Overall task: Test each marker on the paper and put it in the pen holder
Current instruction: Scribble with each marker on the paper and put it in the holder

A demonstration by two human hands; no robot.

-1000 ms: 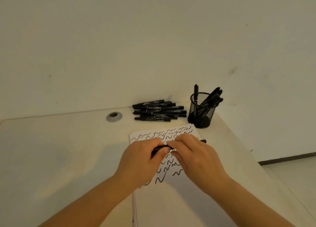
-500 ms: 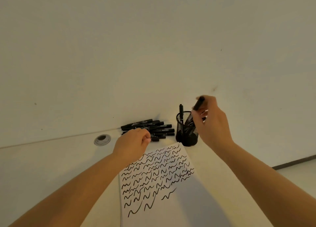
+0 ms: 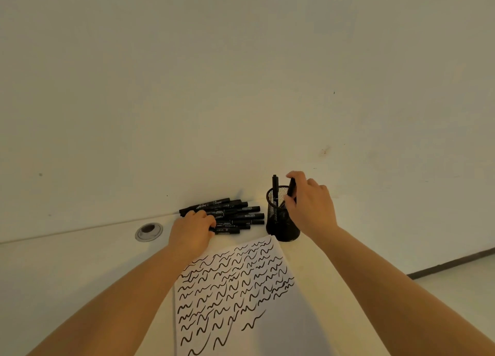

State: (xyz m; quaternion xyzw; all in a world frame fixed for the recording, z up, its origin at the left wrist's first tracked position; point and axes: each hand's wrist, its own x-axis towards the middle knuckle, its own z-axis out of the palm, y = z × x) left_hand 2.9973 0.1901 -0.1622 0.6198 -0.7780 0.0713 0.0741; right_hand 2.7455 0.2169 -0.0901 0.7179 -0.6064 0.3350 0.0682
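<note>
Judging from the head view, the only one, the job sits somewhere past its middle: the paper (image 3: 241,296) carries many rows of black squiggles, several markers already stand in the mesh pen holder (image 3: 281,216), and a pile of markers (image 3: 230,216) lies untested against the wall just left of the holder. The right hand (image 3: 310,208) pinches a black marker (image 3: 291,188) between thumb and fingers directly above the holder's mouth; its long axis runs close to upright, leaning slightly, lower end down inside the rim, so dropping it in looks like the step in hand. The left hand (image 3: 192,229) rests on the near end of the pile, fingers curled over the markers there, though whether it actually grips one I cannot tell. The piled markers lie flat, long axes roughly left to right along the desk (image 3: 67,270).
</note>
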